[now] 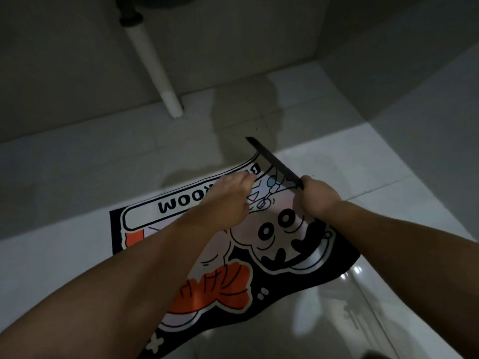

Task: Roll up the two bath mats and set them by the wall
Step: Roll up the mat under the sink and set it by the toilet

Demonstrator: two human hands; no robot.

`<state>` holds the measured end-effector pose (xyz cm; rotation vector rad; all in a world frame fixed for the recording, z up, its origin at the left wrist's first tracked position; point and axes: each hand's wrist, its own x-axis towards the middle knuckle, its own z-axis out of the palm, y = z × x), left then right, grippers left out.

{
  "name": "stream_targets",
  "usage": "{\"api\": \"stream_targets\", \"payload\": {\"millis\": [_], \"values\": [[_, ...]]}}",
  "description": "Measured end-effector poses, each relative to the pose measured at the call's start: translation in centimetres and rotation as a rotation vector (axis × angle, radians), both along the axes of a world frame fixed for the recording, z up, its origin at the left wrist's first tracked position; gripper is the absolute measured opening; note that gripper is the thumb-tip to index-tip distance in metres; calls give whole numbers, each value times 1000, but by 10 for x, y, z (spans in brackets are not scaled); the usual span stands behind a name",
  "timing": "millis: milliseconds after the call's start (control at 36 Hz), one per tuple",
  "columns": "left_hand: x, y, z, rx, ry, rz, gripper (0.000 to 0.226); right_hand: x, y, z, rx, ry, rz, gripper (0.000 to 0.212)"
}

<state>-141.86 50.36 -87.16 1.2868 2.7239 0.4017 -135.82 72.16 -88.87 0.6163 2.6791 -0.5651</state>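
One bath mat (285, 244) lies on the tiled floor, black with an orange and white cartoon print and upside-down lettering. Its far right edge is lifted off the floor and curls upward, showing a dark underside. My right hand (320, 198) grips that raised edge. My left hand (228, 198) rests on the mat's far end beside it, fingers bent onto the fabric near the lettering. Both forearms cover the mat's middle. A second mat is not in view.
A white drain pipe (155, 66) slants down the grey wall (64, 73) to the floor at the back left. A damp patch darkens the tiles (241, 112) beyond the mat. A second wall (414, 60) closes the corner on the right.
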Motion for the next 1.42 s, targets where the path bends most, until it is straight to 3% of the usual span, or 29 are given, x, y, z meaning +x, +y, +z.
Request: {"api": "stream_targets", "payload": {"millis": [222,278,361,417,611,694,778,861,972,1139,1194,1278,1361,1417], "values": [[-26,32,43,-15,68,-33,80,5,-6,72,32,91,422,36],[-29,35,53,-37,94,-59,64,1,-4,92,49,114,528,37],[-29,31,69,-39,34,-9,21,-10,0,118,135,132,691,49],[-28,25,78,-40,1,31,11,-17,1,129,221,158,769,54],[-31,9,119,-33,0,83,25,-42,-1,151,408,311,893,63],[-27,-1,135,-39,-5,87,32,-43,-1,157,346,463,986,56],[-20,-11,142,-61,-33,79,34,-39,-6,160,292,514,1015,76],[-14,-23,149,-87,-80,68,32,-36,-16,163,293,532,1053,61],[-14,-34,163,-126,-64,83,12,-37,-24,172,309,602,1093,30],[-4,-38,191,-148,-45,129,2,-41,-30,200,292,608,1042,8],[-1,-41,202,-185,-38,163,8,-40,-35,205,313,589,1038,24],[-2,-48,218,-245,-118,211,36,-35,-39,209,453,662,1099,55],[-4,-55,223,-268,-203,215,53,-28,-40,214,536,711,1161,63],[-4,-58,216,-282,-104,174,55,-27,-40,211,587,676,1180,69]]}}
